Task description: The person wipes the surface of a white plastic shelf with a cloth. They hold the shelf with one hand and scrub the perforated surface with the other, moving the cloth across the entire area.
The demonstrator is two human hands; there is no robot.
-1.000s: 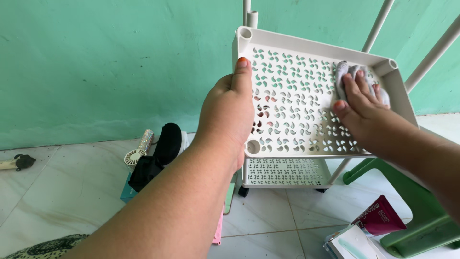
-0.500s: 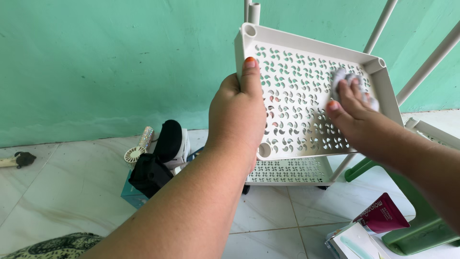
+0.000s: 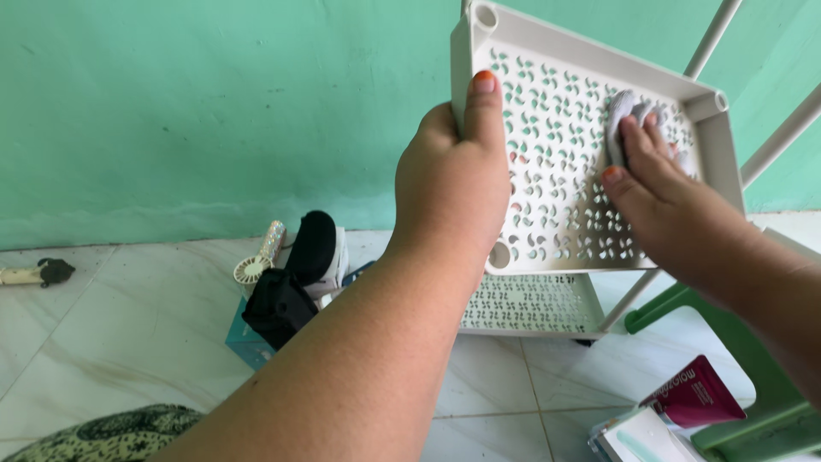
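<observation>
Gripping the left edge of the white perforated plastic shelf tray (image 3: 556,162), thumb on its face, the left hand (image 3: 453,192) tilts it steady while the right hand (image 3: 663,201) presses a crumpled grey cloth (image 3: 623,111) near its top right corner.

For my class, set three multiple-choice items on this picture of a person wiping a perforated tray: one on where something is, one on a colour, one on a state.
1. Where does the small handheld fan lie?
A. on the floor by the wall
B. in the tray
C. on the green stool

2. What colour is the wall?
A. white
B. green
C. grey

3. How is the white perforated tray held?
A. flat on the floor
B. lifted and tilted in the air
C. upside down on the stool

Answers:
1 A, the fan rests on the tiles beside dark items.
2 B, plain green paint fills the background.
3 B, the left hand grips its edge while the right hand presses a grey cloth inside it.
</observation>
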